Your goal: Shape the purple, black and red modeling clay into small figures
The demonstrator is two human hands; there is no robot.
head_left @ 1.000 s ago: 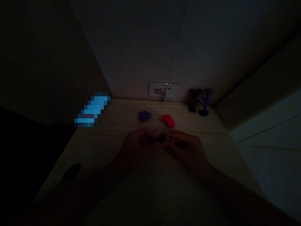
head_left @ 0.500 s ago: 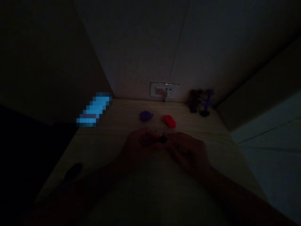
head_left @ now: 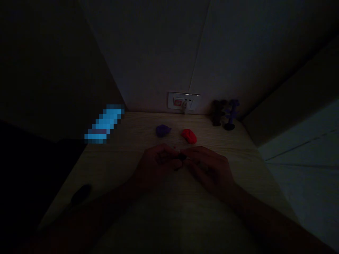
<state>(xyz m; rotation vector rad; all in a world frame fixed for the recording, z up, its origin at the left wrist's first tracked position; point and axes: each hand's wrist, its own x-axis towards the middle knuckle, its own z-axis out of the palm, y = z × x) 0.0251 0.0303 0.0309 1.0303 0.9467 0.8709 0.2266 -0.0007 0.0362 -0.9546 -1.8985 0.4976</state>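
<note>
Hands barely shifted since the last frame: right hand [head_left: 213, 169] is a touch nearer the left hand [head_left: 153, 165], and the whole view has slid slightly. Lumps and figures hold their spots on the tabletop [head_left: 249, 165].

Left hand: thumb and fingers closed in a narrow pinch on a small dark lump [head_left: 182, 156], front of the purple and red lumps. Right hand: fingers bent, tips right at the lump's other side; too dark to tell whether they grip it or only touch. Pale sliver by the right fingertips, can't identify it.

Just beyond the hands: a tiny red crumb [head_left: 174, 147]. Behind that, purple lump [head_left: 163, 130] on the left, red lump [head_left: 189, 136] on the right, apart from each other.

Back right corner: brown figure [head_left: 217, 114] and purple figure [head_left: 232, 112] on a dark base, both upright, side by side. Wall socket [head_left: 184, 101] with a plug in it. Far left: pixelated blue patch [head_left: 106, 123]. Near left: dark oval thing [head_left: 81, 194] beside the left forearm, detail lost.
</note>
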